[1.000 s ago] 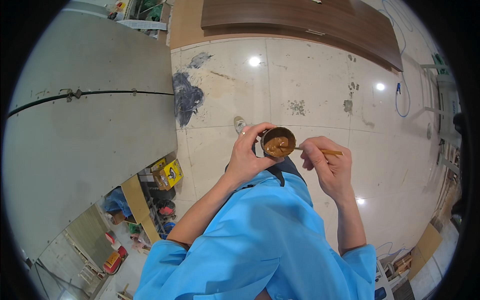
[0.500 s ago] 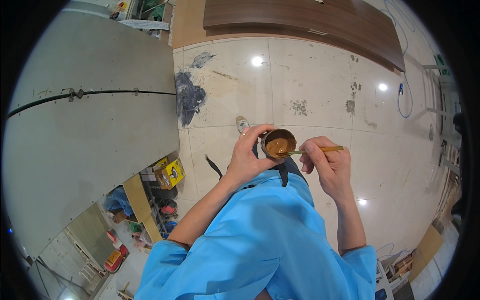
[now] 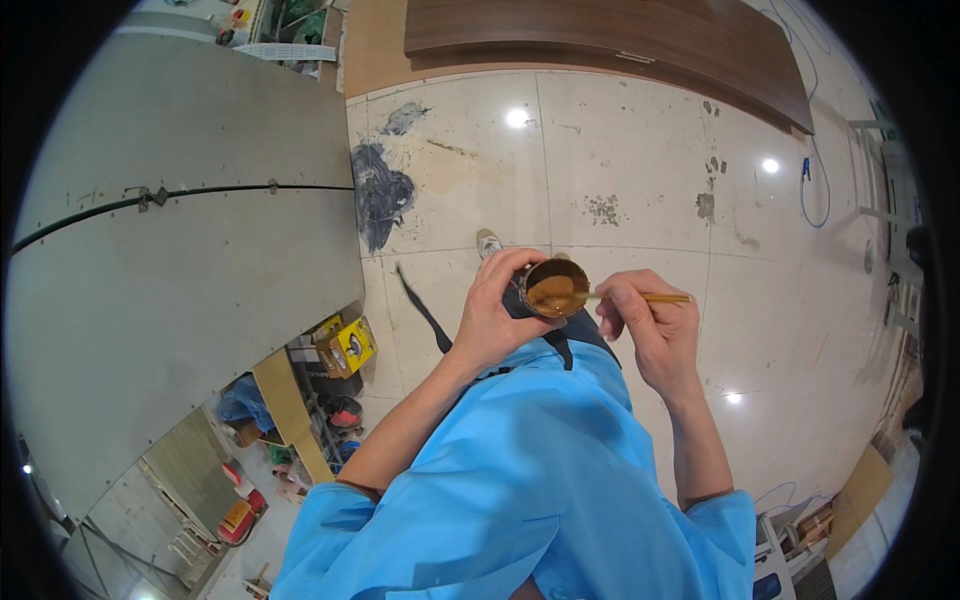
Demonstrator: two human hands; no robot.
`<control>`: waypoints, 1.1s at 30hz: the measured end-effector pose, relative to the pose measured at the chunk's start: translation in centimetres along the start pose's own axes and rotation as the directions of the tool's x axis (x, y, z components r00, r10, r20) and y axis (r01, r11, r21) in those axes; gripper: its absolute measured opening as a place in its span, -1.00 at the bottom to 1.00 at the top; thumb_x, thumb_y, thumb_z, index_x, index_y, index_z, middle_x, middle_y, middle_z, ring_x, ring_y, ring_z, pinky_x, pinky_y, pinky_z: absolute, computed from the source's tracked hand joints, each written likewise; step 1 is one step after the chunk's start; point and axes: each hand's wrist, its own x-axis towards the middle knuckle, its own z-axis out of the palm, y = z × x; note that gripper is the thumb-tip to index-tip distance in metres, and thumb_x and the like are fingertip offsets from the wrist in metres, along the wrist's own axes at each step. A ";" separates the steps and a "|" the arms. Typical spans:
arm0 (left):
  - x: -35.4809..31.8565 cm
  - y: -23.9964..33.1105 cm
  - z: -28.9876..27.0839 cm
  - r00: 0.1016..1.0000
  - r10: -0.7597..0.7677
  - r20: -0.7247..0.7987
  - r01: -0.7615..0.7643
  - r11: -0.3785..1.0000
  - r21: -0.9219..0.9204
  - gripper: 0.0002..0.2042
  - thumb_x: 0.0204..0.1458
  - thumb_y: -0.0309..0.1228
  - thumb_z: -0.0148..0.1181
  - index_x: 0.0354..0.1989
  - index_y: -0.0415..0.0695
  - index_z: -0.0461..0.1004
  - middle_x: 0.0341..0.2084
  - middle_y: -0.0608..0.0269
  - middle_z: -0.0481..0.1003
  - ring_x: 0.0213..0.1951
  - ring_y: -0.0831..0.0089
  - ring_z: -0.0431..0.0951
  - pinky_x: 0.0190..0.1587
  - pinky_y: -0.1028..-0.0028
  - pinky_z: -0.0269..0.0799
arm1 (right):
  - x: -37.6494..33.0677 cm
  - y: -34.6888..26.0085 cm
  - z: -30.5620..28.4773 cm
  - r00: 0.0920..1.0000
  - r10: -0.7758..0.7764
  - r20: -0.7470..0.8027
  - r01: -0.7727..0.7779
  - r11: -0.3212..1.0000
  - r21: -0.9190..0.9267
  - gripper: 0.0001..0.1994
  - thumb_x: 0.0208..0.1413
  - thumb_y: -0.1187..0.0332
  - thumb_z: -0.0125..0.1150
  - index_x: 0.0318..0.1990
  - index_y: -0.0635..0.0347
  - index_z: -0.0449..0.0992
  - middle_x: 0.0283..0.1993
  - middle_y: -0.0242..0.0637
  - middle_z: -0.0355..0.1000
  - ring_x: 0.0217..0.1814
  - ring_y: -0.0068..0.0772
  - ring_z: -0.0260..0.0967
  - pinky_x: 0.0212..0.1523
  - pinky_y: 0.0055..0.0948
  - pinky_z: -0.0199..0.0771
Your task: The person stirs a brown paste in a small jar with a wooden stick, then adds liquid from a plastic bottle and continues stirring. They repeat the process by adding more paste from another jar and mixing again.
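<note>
My left hand (image 3: pixel 497 312) is wrapped around a small round can (image 3: pixel 556 264) in front of my body. Its open top faces up and shows thick brown paint (image 3: pixel 549 290) inside, with brown smears on the inner wall. In my right hand (image 3: pixel 645 318) a thin yellow-brown stick (image 3: pixel 669 298) is pinched between thumb and fingers. Its left end reaches over the rim into the paint, so whether that end has bristles cannot be made out.
A large grey panel surface (image 3: pixel 200 280) stands close on the left. Ahead lies a dark brown wooden board (image 3: pixel 600 35). The tiled floor (image 3: pixel 640 160) has a dark stain at left. A yellow box (image 3: pixel 352 345) sits below the panel, and a blue hose (image 3: pixel 825 195) trails at right.
The stick's tip has shifted slightly up and sits farther into the paint. Both hands stay almost in place, and the black strap beside my left arm has swung outward.
</note>
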 end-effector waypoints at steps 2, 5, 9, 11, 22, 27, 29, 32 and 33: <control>0.1 0.0 0.0 1.000 -0.001 -0.007 0.001 1.000 -0.009 -0.27 -0.29 -0.35 0.66 0.19 -0.07 0.54 0.06 0.24 0.54 0.07 0.29 0.49 0.11 0.33 0.40 | 0.1 0.0 -0.1 0.998 -0.065 0.000 0.065 0.994 -0.088 -0.73 0.54 0.35 0.12 -0.11 0.37 0.66 -0.36 -0.26 0.58 -0.44 -0.57 0.52 -0.43 -0.56 0.51; 0.2 0.2 -0.1 1.000 -0.014 0.001 0.014 1.000 -0.003 -0.27 -0.29 -0.36 0.66 0.19 -0.07 0.54 0.06 0.23 0.54 0.07 0.29 0.49 0.12 0.32 0.40 | 0.3 0.1 -0.2 0.999 -0.024 0.036 0.026 0.998 -0.057 -0.74 0.53 0.34 0.13 -0.09 0.37 0.67 -0.36 -0.27 0.58 -0.44 -0.57 0.50 -0.43 -0.56 0.51; 0.3 0.5 -0.2 1.000 -0.007 0.010 0.007 1.000 -0.006 -0.33 -0.25 -0.41 0.67 0.16 -0.09 0.54 0.05 0.22 0.55 0.09 0.20 0.51 0.19 0.26 0.44 | 0.5 0.2 0.0 0.995 -0.095 -0.036 0.091 0.990 -0.107 -0.74 0.53 0.34 0.14 -0.08 0.37 0.67 -0.36 -0.27 0.57 -0.44 -0.58 0.48 -0.44 -0.57 0.50; 0.1 0.7 -0.3 1.000 -0.022 0.021 0.022 1.000 0.009 -0.33 -0.25 -0.41 0.67 0.15 -0.09 0.54 0.05 0.22 0.55 0.09 0.20 0.51 0.18 0.27 0.45 | 0.4 0.1 -0.1 0.996 -0.082 0.022 0.084 0.989 -0.117 -0.74 0.52 0.33 0.15 -0.07 0.37 0.67 -0.36 -0.27 0.57 -0.44 -0.57 0.48 -0.45 -0.57 0.49; 0.3 0.4 -0.5 0.999 -0.028 0.022 0.028 0.999 -0.017 -0.31 -0.25 -0.41 0.66 0.18 -0.08 0.54 0.08 0.25 0.52 0.09 0.30 0.50 0.14 0.34 0.44 | 0.3 0.3 0.0 0.998 -0.061 -0.031 0.061 0.998 0.011 -0.73 0.52 0.33 0.16 -0.16 0.35 0.68 -0.37 -0.31 0.55 -0.42 -0.61 0.50 -0.43 -0.58 0.47; 0.2 0.6 -0.4 0.999 -0.033 0.038 0.033 0.999 0.022 -0.28 -0.27 -0.39 0.66 0.20 -0.07 0.54 0.08 0.25 0.51 0.09 0.33 0.51 0.14 0.35 0.41 | 0.1 0.5 -0.1 0.998 -0.060 0.003 0.060 0.998 0.002 -0.73 0.52 0.33 0.16 -0.15 0.36 0.68 -0.37 -0.31 0.55 -0.42 -0.61 0.50 -0.44 -0.58 0.47; 0.3 0.4 -0.4 1.000 -0.021 0.023 0.021 1.000 0.020 -0.28 -0.27 -0.39 0.66 0.20 -0.07 0.54 0.08 0.26 0.52 0.09 0.33 0.51 0.13 0.35 0.41 | 0.2 0.5 -0.3 0.996 -0.090 -0.025 0.089 0.995 -0.052 -0.73 0.52 0.33 0.16 -0.15 0.35 0.68 -0.38 -0.31 0.55 -0.44 -0.61 0.49 -0.45 -0.58 0.48; 0.3 0.3 -0.4 1.000 -0.010 0.016 0.010 1.000 0.016 -0.28 -0.27 -0.38 0.66 0.19 -0.07 0.54 0.08 0.26 0.53 0.09 0.33 0.51 0.12 0.34 0.41 | 0.2 0.5 -0.4 0.996 -0.085 0.017 0.086 0.990 -0.114 -0.73 0.52 0.33 0.16 -0.16 0.35 0.68 -0.37 -0.30 0.56 -0.44 -0.62 0.49 -0.45 -0.59 0.49; 0.3 0.3 -0.3 1.000 -0.009 0.020 0.009 1.000 0.013 -0.28 -0.28 -0.38 0.66 0.19 -0.07 0.54 0.08 0.26 0.53 0.09 0.33 0.51 0.11 0.34 0.41 | 0.2 0.4 -0.4 0.995 -0.094 0.018 0.095 0.988 -0.123 -0.72 0.53 0.33 0.15 -0.16 0.35 0.68 -0.37 -0.29 0.56 -0.44 -0.62 0.49 -0.45 -0.59 0.50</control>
